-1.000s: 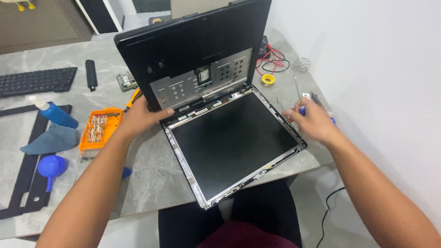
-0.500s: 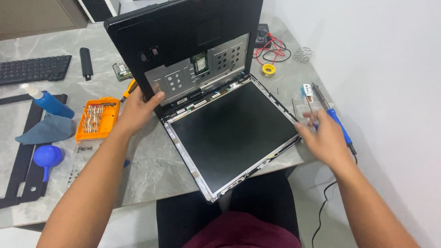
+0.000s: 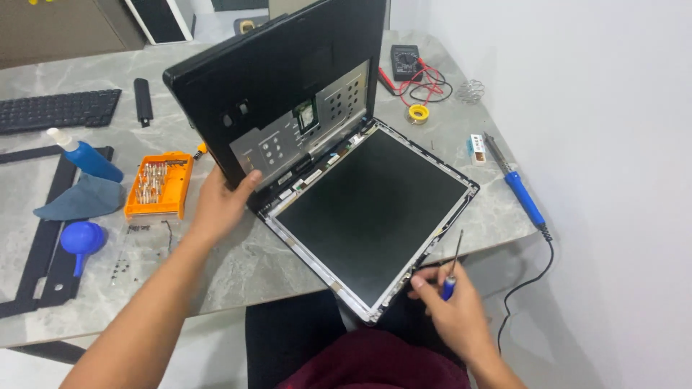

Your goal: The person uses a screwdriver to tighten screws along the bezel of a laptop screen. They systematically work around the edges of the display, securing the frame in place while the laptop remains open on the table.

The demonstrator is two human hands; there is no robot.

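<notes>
Your left hand grips the raised laptop base at its lower edge, holding it upright; the bare screen panel lies flat on the counter — your right hand pinches a small screwdriver just beside the panel's near corner.

1. A dismantled black laptop sits on a grey marble-patterned table; its base is tilted up, and its bare screen panel lies flat and overhangs the near edge.
2. The left hand grips the lower corner of the raised base.
3. The right hand holds a small blue-handled screwdriver at the panel's near right edge, tip pointing up.
4. Left of the laptop lie an orange bit set, a blue bottle, a blue dust blower and a keyboard.
5. To the right lie a blue soldering iron, a multimeter and a yellow solder spool.
</notes>
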